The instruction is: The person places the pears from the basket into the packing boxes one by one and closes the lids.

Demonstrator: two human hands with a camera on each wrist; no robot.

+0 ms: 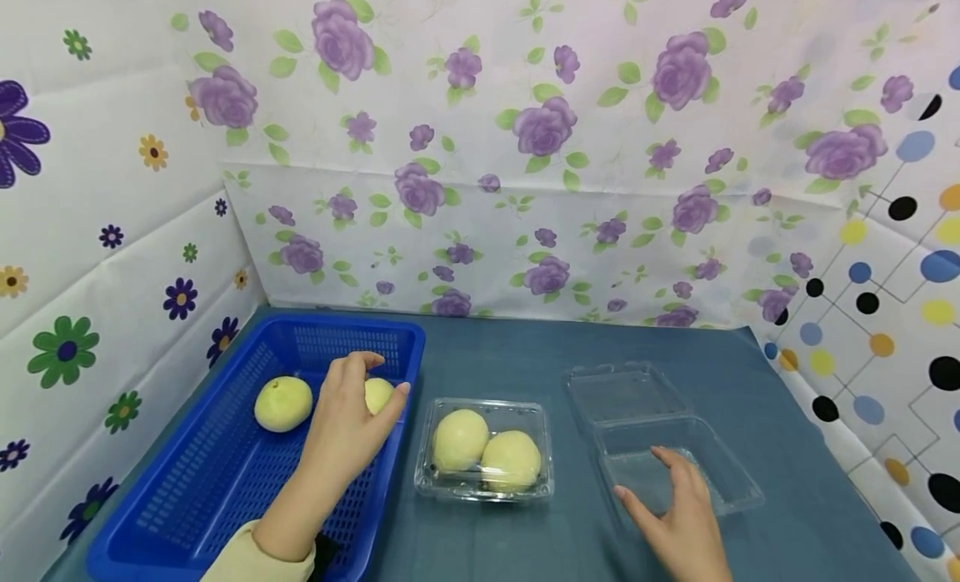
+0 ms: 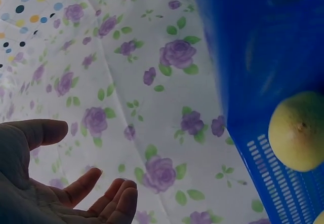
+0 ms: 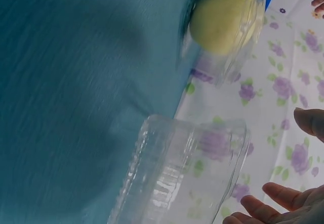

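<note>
My left hand [image 1: 347,419] is over the blue basket [image 1: 408,357], its thumb and fingers spread apart. Past that hand, in the head view, shows part of a pale yellow round fruit [image 1: 377,394]. Another such fruit [image 1: 283,403] sits farther left in the basket. In the left wrist view the thumb and fingers [image 2: 81,188] have nothing between them. On the right, my right hand [image 1: 678,515] hovers with parted fingers above an open clear plastic clamshell box [image 1: 731,486], whose lid [image 1: 626,390] lies folded back.
Between basket and open box stands a closed clear clamshell [image 1: 543,474] holding two pale yellow fruits [image 1: 512,461]. A blue-green cloth [image 1: 480,357] covers the table. Flower-print sheets [image 1: 480,165] rise behind it and on the left, a dotted sheet [image 1: 900,382] on the right.
</note>
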